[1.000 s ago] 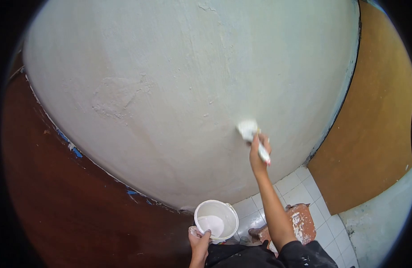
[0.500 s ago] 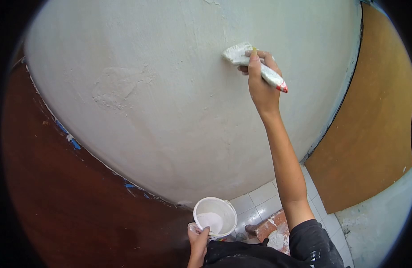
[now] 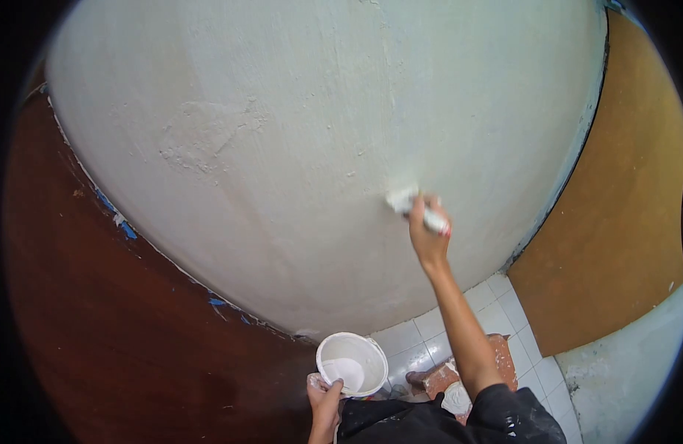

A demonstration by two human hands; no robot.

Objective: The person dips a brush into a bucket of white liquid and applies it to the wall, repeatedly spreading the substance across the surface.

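My right hand point(image 3: 430, 228) is closed round the handle of a paintbrush point(image 3: 404, 200), slightly blurred by motion. Its white-coated bristles lie against the pale wall point(image 3: 297, 185), with the red-tipped handle end pointing down to the right. Low in the view, my left hand point(image 3: 325, 396) grips the rim of a white bucket point(image 3: 374, 364), thumb over the edge. White paint point(image 3: 344, 374) covers part of the bucket's bottom. Rough, raised patches show on the wall to the left of the brush.
A dark red-brown panel point(image 3: 134, 318) borders the wall on the left, with chipped blue spots along the seam. On the right stands an ochre panel point(image 3: 615, 185). Below are white floor tiles point(image 3: 401, 339) and a paint-spattered reddish block point(image 3: 501, 359) by my body.
My right hand has swept the paintbrush down the wall, from high up to about mid-height. The left hand and bucket have stayed almost in place.
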